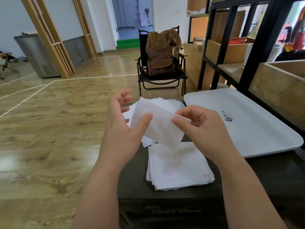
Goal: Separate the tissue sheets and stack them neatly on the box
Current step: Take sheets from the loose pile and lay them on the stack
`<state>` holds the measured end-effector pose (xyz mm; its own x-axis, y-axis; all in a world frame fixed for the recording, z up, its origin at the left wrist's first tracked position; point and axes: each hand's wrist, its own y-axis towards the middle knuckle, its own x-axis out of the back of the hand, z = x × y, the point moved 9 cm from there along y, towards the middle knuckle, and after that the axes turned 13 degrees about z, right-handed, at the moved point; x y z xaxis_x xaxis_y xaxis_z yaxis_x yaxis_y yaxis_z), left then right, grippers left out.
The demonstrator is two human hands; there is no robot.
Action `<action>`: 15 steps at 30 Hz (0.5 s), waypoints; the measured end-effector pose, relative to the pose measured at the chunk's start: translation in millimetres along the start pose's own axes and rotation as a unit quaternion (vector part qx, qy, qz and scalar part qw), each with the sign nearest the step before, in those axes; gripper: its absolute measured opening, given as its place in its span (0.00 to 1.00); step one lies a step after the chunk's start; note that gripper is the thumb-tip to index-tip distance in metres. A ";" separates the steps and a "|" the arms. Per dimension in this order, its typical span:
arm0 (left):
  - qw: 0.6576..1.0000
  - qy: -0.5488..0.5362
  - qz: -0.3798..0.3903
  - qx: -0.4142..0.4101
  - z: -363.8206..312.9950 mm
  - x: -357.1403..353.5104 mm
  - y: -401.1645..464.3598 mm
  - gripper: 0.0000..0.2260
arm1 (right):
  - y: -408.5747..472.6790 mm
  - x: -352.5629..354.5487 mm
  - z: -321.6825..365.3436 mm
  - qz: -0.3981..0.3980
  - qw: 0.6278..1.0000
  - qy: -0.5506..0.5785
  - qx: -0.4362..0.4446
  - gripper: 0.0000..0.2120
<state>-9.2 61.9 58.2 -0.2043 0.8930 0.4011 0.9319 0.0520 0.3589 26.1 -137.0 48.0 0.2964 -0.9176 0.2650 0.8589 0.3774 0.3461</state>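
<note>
I hold one white tissue sheet (160, 124) in the air above the dark box (132, 176). My left hand (123, 128) pinches its left side between thumb and fingers. My right hand (199, 128) pinches its right edge, fingers curled. Below, near me on the box top, lies a squared stack of tissue sheets (178, 169) with faint pink marks. A looser spread of tissue sheets (166, 103) lies at the far end of the box, partly hidden behind the held sheet and my left hand.
A white tray (247, 126) with a small printed logo rests to the right, overlapping the box. Black metal shelving with wooden boxes (280, 83) stands at the right. A folding chair with a brown backpack (160, 58) stands ahead on the wooden floor.
</note>
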 end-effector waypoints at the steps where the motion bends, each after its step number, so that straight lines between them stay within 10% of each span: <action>1: 0.999 0.034 0.010 -0.011 -3.1 -1.8 -0.5 0.24 | -0.6 3.4 4.2 -0.012 0.999 -0.042 0.013 0.02; 15: 0.995 0.065 0.072 -0.003 0.2 -16.8 -2.3 0.04 | -7.6 18.2 19.1 -0.013 0.997 -0.060 0.051 0.05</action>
<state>-7.8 46.9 50.4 -0.1063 0.8260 0.5536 0.9527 -0.0748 0.2945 17.0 -154.2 67.4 0.2168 -0.9084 0.3574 0.8169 0.3693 0.4430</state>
